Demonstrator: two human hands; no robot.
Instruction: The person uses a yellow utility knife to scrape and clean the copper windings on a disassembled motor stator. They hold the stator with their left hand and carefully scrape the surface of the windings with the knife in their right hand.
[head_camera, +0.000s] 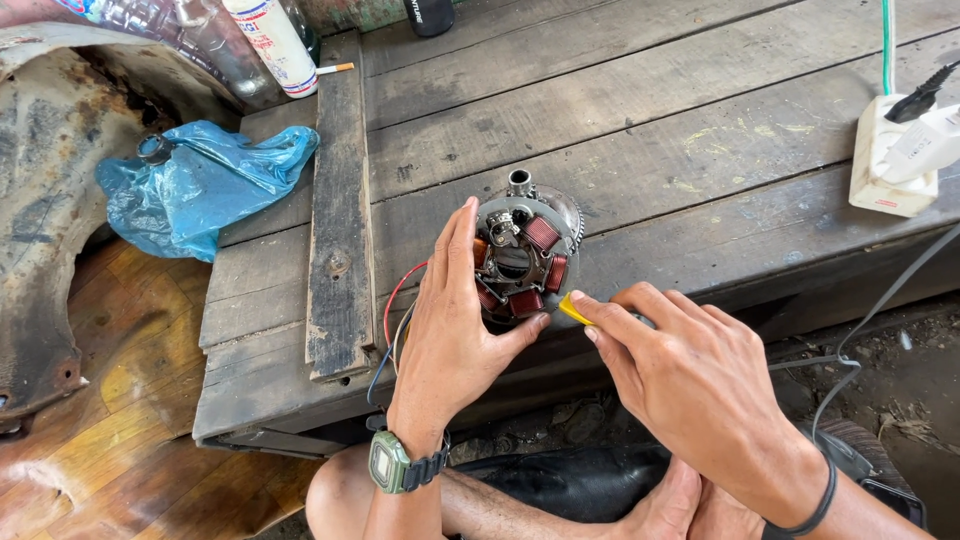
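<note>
The work in hand looks like close attention to the coil plate (522, 255), a round metal stator plate with copper-wound coils, which stands near the front edge of the wooden counter (640, 110). The left hand (452, 320) is wrapped around the plate's left side, fingers up along its rim and thumb under its lower edge, steadying it. The right hand (690, 370) is pinched shut on a small yellow piece (574, 309), whose tip points at the plate's lower right edge, just beside the left thumb; what the piece is cannot be told. As a judgement, the step is bringing that tip to one spot on the plate, and the next move calls for a firm left grip and a fine, steady right hand, since the coils sit close together. Counted: one coil plate with four reddish coils showing, one yellow piece, a few thin wires (392, 310) trailing from the plate's left side, one blue plastic bag (200, 185), one white plug block (885, 165) at the far right, a few bottles (255, 45) at the back left, though their number is unclear, and one green wristwatch (390, 463).
</note>
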